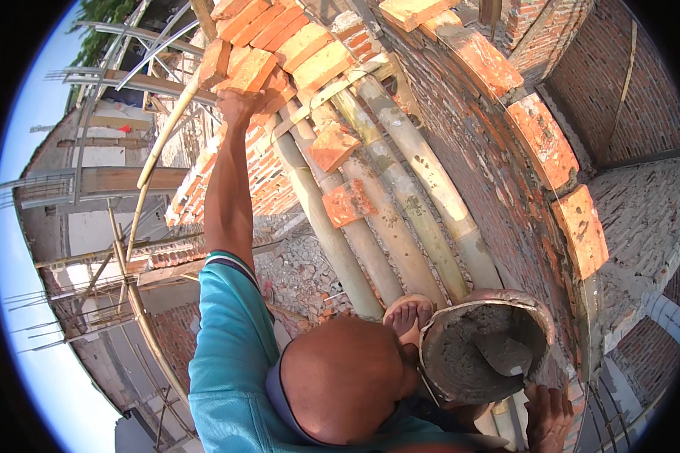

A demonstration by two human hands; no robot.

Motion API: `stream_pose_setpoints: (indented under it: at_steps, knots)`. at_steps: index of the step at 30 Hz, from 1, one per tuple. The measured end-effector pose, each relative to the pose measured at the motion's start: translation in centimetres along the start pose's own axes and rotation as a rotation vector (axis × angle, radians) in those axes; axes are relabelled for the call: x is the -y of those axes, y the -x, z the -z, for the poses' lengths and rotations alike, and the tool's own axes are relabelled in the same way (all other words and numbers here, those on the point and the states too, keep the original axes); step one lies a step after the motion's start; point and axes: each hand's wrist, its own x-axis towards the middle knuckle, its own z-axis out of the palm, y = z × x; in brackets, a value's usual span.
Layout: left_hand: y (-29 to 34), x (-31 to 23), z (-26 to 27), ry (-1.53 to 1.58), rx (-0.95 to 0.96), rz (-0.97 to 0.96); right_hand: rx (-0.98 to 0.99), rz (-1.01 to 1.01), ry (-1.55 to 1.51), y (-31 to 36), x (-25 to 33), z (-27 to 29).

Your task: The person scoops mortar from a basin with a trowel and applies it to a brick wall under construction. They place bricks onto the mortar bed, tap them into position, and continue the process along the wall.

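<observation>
My left hand [239, 106] is stretched far forward to a heap of orange bricks [301, 45]. Its fingers close on a brick [248, 71] at the near side of that heap, partly hidden by it. At lower right, my right hand [548, 417] lies by the wall's edge, just past the bucket's rim, fingers extended and no tool seen in them. The bucket [425, 355] holds wet grey mortar [457, 343], and a mortar-coated trowel [504, 352] rests in it. Two loose bricks, one whole-looking [349, 202] and one angular [333, 146], lie on the bamboo poles [400, 204].
A brick wall [483, 151] curves along the right, with spaced bricks [542, 142] on its mortared top. Rubble [298, 264] lies below the poles' left side. Bamboo scaffolding [140, 302] stands at left. A bare foot [409, 315] is on the poles beside the bucket.
</observation>
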Motion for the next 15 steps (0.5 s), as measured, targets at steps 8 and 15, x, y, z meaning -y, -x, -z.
stream_pose_setpoints:
  at_steps: [8,15]
  knots:
    - [3.1,-6.5,5.2,0.183,0.525,0.215,0.004,0.065,0.005,-0.4,-1.7,1.3]
    - [26.1,-18.6,8.8,1.363,0.82,0.162,-0.039,-0.093,-0.735,-9.3,-0.7,10.3]
